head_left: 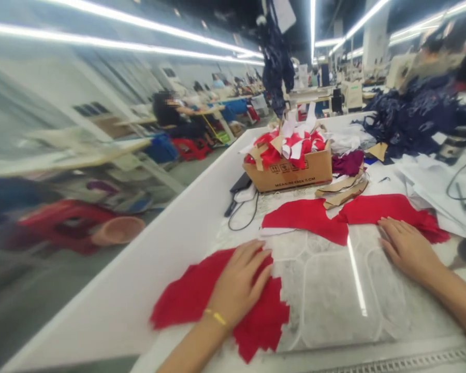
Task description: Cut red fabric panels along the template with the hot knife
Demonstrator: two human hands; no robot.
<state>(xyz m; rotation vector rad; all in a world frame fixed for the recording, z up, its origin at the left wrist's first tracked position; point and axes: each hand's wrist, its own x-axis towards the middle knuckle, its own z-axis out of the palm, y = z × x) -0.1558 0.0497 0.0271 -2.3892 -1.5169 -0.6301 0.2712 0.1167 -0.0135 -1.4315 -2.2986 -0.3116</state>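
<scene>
Right now the near red cloth piece (186,300) lies flat at the front of the white table (171,248), close to its left side. The left hand (238,282) rests on top of it, open and flat, fingers a little spread, pressing down and pinching nothing. One side of the cloth lies by a shiny clear sheet (326,290). I think that sheet is slippery, so a hard push could make the cloth slide or bunch up into wrinkles. A push to the left could send it off the table.

The right hand (406,246) is flat too, fingers close together, with its fingertips at the edge of the far right red piece (388,207). It holds nothing. If that hand drags, the piece could fold over or bump the middle red piece (306,217), which it touches.

Behind them stand brown paper shapes (344,191) and a cardboard box (295,173) heaped with red and white scraps. Loose bits could fall out and get mixed in with the good pieces. A black cable (243,215) curls near the box, and cloth could catch on it.
</scene>
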